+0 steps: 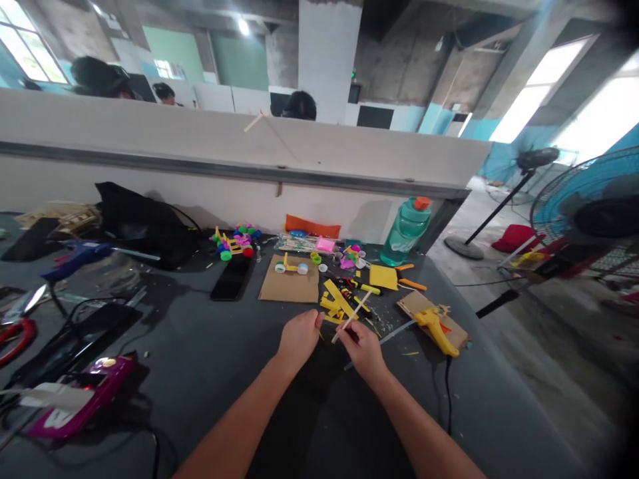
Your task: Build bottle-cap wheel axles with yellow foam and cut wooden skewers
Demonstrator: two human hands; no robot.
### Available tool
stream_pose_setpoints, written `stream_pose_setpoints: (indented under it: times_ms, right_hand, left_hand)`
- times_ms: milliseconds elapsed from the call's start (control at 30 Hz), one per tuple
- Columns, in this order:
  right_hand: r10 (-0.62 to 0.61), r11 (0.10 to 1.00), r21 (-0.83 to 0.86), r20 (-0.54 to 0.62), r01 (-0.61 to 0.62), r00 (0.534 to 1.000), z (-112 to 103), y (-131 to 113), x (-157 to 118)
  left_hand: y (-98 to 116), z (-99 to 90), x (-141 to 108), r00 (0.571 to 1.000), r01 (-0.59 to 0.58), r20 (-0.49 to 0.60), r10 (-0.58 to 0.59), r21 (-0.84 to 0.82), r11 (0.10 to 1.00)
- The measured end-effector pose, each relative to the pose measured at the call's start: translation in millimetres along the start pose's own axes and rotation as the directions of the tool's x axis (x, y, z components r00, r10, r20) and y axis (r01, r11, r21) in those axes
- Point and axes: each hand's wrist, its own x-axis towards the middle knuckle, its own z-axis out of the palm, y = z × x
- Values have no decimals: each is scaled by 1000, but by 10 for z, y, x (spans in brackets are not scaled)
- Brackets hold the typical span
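Observation:
My right hand (363, 344) pinches a thin pale wooden stick (355, 309) that slants up and to the right. Close beside it, my left hand (299, 338) is closed with fingertips pressed together; whatever it may hold is too small to make out. Just beyond both hands lie several yellow strips (335, 298) in a loose pile. Behind the left hand, a piece of cardboard (279, 289) carries a small yellow model with bottle-cap wheels (291, 266). A yellow glue gun (436, 330) rests on another cardboard piece to the right.
A teal bottle (403, 233) stands at the back right, near orange-handled scissors (412, 283) and a yellow sheet (383, 277). A black phone (231, 279) lies left of the cardboard. On the left are a blue glue gun (77, 259), cables and a purple power strip (92, 396).

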Motion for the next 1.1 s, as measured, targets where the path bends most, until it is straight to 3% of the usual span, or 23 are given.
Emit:
stream_pose_setpoints:
  times_ms: [167,333,467,633,700,867,933,1100]
  right_hand:
    - [141,969,197,41,-146,989,32,-62,-18]
    - [221,922,300,111,-244,969,73,-149,-22]
    - [212,944,228,135,-239,968,99,-119,-39]
    - [165,980,92,129,-177,978,100,-85,-45]
    - [158,985,52,131,-166,979,99,-81,-43]
    - [154,988,5,144,-156,978,98,-59,-46]
    - [154,988,-8,148,-154,977,92,-51,-48]
    - [168,986,-41,159,-163,973,79,-56,-53]
  left_hand:
    - [-15,-188,-94,991,-136,2,137,-99,986]
    - [-192,-273,-65,993,-114,-62,104,-174,978]
    - [-389,-413,183,985,33,-166,-53,-119,992]
    - [-604,-587,448,949,152,-293,-117,101,983]
    - [-625,-559,486,943,182,-307,-130,144,973]
    - [-571,-323,489,971,181,-192,-142,204,962]
    - [-592,-274,497,966,195,-210,-149,217,956]
    - [-819,-424,615,941,187,-320,-107,231,955]
